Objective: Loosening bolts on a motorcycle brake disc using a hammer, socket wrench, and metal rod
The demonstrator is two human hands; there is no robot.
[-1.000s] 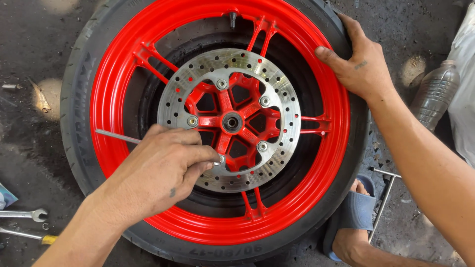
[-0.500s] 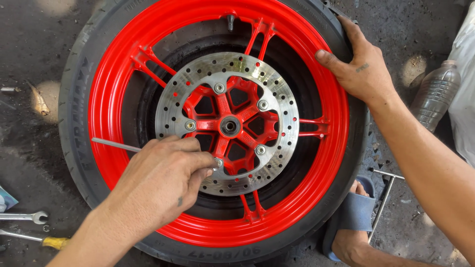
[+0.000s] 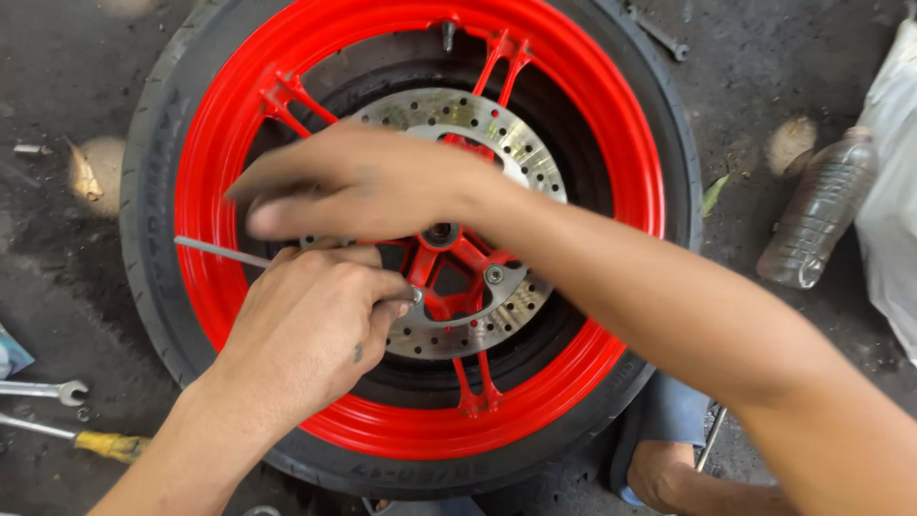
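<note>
A motorcycle wheel with a red rim (image 3: pixel 626 153) and black tyre (image 3: pixel 153 153) lies flat on the ground. A drilled silver brake disc (image 3: pixel 487 129) is bolted to its red hub. My left hand (image 3: pixel 310 330) grips a thin metal hex key (image 3: pixel 215 250), its short end set in a bolt at the disc's lower left. My right hand (image 3: pixel 358 186) reaches across the wheel, fingers stretched out over the key's long arm and the left side of the disc. Whether it touches the key is unclear.
A clear plastic bottle (image 3: pixel 820 210) lies on the ground at right beside a white bag (image 3: pixel 893 172). A spanner (image 3: pixel 43 390) and a yellow-handled screwdriver (image 3: pixel 91 441) lie at lower left. My knee and foot (image 3: pixel 669 468) show below the tyre.
My right hand left the tyre's upper right edge and swung across to the left over the disc. The left hand stayed on the hex key.
</note>
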